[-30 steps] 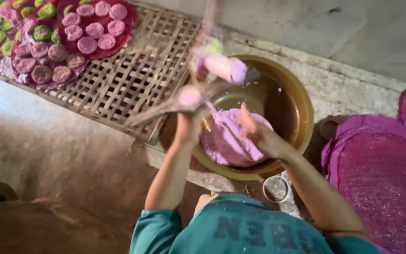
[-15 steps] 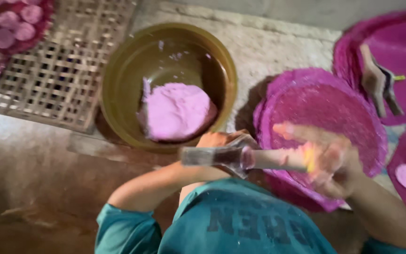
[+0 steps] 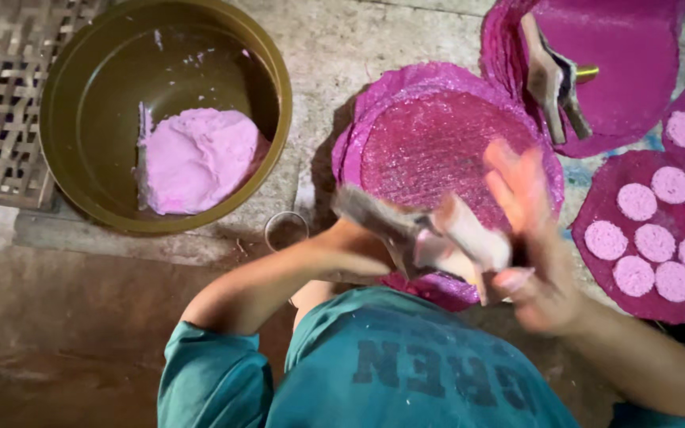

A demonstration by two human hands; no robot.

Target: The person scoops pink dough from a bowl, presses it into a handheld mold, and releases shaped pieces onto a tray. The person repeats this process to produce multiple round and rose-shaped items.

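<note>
Down at chest height, the person's left hand (image 3: 362, 242) gripped a hinged wooden press (image 3: 422, 234), its fingers wrapped around the tool's near end. The press sat blurred in the head view, its two leaves slightly parted, above the near edge of a stack of round magenta mats (image 3: 438, 143). The right hand (image 3: 533, 238) was open, fingers spread and smeared by motion, just beside the far end of the press; whether it touched the wood could not be told.

To the left stood a brown bowl (image 3: 65, 111) with a lump of pale pink dough (image 3: 196, 158) lying against its inner wall. A small metal ring (image 3: 285, 230) lay on the concrete between the bowl and the stacked mats. A woven bamboo tray (image 3: 1, 87) showed at the left edge. At the right, another magenta mat (image 3: 596, 214) carried rows of flat pink discs (image 3: 636, 202). A second wooden press (image 3: 552, 79) rested on a further mat (image 3: 636, 55) at the top right.
</note>
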